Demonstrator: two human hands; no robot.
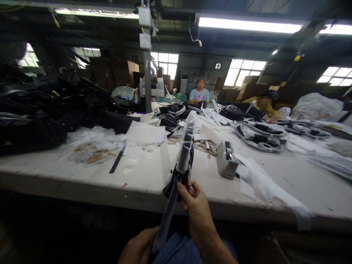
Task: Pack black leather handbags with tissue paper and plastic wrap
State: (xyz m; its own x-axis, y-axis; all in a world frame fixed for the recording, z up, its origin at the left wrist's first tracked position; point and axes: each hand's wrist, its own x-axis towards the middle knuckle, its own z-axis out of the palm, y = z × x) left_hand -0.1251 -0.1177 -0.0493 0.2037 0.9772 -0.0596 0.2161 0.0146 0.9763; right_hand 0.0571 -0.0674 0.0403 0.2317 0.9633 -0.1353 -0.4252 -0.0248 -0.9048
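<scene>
I hold a long black strap point(183, 154), partly wrapped in clear plastic, upright over the near edge of the white worktable point(143, 172). My right hand point(194, 205) pinches it near its lower dark end, thumb and fingers closed on it. My left hand point(140, 247) sits low at the bottom of the view, fingers curled around the strap's grey lower length.
A grey tape dispenser point(227, 159) stands just right of the strap. Piles of black bags point(49, 106) fill the left. Plastic sleeves point(264, 183), paper scraps point(90, 154) and more straps litter the table. Two people point(200, 93) sit at the far side. A pole point(147, 73) rises mid-table.
</scene>
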